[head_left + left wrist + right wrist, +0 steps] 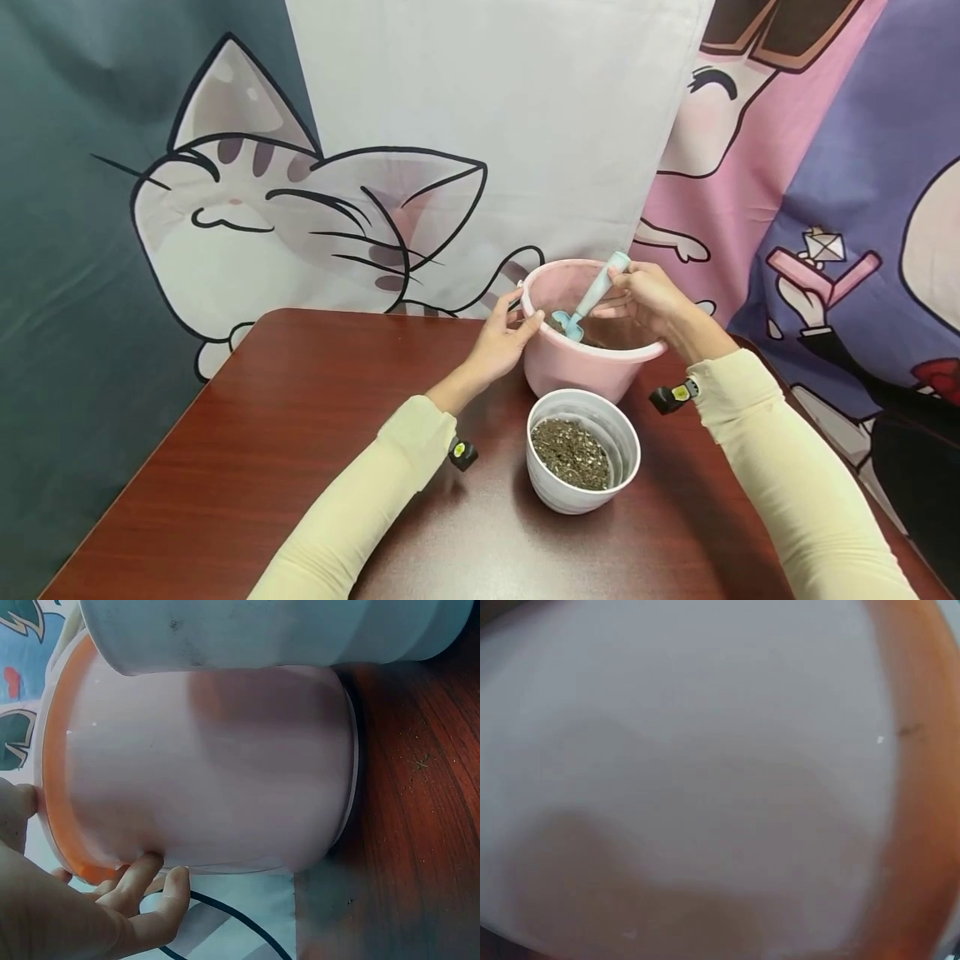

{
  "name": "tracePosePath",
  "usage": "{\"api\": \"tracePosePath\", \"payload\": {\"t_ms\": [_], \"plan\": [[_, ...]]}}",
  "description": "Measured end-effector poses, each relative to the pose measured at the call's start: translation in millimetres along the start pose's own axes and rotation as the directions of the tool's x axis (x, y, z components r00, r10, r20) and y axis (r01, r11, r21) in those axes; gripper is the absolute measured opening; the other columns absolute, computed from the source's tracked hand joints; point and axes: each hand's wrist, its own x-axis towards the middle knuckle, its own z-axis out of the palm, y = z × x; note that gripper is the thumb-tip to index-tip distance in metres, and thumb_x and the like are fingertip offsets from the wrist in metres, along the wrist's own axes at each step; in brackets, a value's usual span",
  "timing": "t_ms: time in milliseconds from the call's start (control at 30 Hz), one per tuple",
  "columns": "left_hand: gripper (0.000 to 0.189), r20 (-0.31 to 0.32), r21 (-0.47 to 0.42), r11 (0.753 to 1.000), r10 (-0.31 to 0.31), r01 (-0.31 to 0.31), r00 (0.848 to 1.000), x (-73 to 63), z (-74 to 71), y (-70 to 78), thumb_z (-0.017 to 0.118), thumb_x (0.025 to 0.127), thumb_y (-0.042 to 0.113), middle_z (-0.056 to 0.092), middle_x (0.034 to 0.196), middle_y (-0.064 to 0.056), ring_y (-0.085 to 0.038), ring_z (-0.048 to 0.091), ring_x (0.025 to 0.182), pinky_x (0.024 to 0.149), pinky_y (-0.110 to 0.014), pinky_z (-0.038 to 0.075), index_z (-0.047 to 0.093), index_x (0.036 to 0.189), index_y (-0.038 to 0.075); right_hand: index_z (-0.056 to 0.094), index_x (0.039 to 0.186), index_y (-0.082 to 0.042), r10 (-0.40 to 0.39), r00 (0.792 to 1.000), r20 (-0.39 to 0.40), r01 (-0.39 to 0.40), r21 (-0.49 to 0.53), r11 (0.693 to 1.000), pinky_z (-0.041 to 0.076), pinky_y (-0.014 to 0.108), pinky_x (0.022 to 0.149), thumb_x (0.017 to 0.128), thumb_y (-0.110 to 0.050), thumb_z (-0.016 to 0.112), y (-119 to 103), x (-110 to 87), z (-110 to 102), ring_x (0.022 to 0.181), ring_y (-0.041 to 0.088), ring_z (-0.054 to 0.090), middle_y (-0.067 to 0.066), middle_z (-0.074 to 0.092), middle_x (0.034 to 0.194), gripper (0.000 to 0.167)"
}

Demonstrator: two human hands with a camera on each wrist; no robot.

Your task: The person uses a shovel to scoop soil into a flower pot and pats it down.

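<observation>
A pink bucket (581, 373) stands toward the back right of the table, with dark soil low inside it. My left hand (501, 340) grips its left rim, thumb on top and fingers along the outer wall, as the left wrist view also shows. In my right hand (651, 298) is a light blue hand trowel (597, 292), pinched by its handle and tilted into the bucket, with its blade low and some soil on it. Just in front of the bucket sits a white pot (558, 493) partly filled with brown soil (572, 452). Blurred bucket wall (727, 750) fills the right wrist view.
The reddish-brown table (300, 450) ends at a back edge just behind the bucket. Cloth backdrops printed with a cartoon cat (247, 217) and other figures hang behind it. A dark curved line (244, 919) shows beyond the bucket in the left wrist view.
</observation>
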Motion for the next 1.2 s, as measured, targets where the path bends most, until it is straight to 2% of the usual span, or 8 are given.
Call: {"api": "tracePosePath", "payload": {"t_ms": [300,567,867,1200], "plan": [[0.060,-0.013,0.016,1.000,0.008,-0.008,1.000,0.0,0.9,0.3,0.060,0.100,0.031,0.053,0.141,-0.019,-0.033,0.058,0.116,0.097,-0.043,0.049,0.035,0.152,0.014,0.039,0.106,0.001,0.007,1.000,-0.007,-0.006,0.085,0.996,0.058,0.043,0.078,0.107,-0.011,0.036,-5.1,-4.0,-5.5,0.075,0.029,0.073,0.014,0.070,0.079,0.013],[0.060,-0.025,-0.004,1.000,0.018,-0.018,1.000,0.4,2.3,-0.2,0.061,0.100,0.029,0.056,0.137,-0.019,-0.033,0.059,0.114,0.096,-0.042,0.049,0.035,0.152,0.013,0.038,0.108,0.000,0.019,0.999,0.040,-0.024,0.123,0.992,0.057,0.045,0.082,0.108,-0.016,0.032,-6.0,-1.3,-17.2,0.078,0.030,0.073,0.017,0.071,0.080,0.017],[0.060,-0.029,-0.015,1.000,0.008,-0.008,1.000,-0.3,3.4,0.5,0.062,0.099,0.028,0.056,0.138,-0.019,-0.033,0.058,0.116,0.097,-0.042,0.049,0.037,0.151,0.014,0.038,0.111,0.001,0.017,0.999,0.039,-0.024,0.172,0.985,0.059,0.043,0.076,0.107,-0.016,0.033,-3.2,-1.2,-20.8,0.080,0.032,0.073,0.019,0.071,0.083,0.019],[0.061,-0.027,0.003,1.000,-0.009,0.009,1.000,0.1,3.1,1.2,0.063,0.099,0.031,0.054,0.140,-0.021,-0.033,0.054,0.124,0.100,-0.044,0.047,0.037,0.151,0.013,0.037,0.109,0.002,0.024,0.999,0.042,-0.034,0.241,0.970,0.053,0.048,0.089,0.107,-0.017,0.031,-2.7,-1.1,-25.3,0.082,0.034,0.072,0.025,0.070,0.084,0.021]]}}
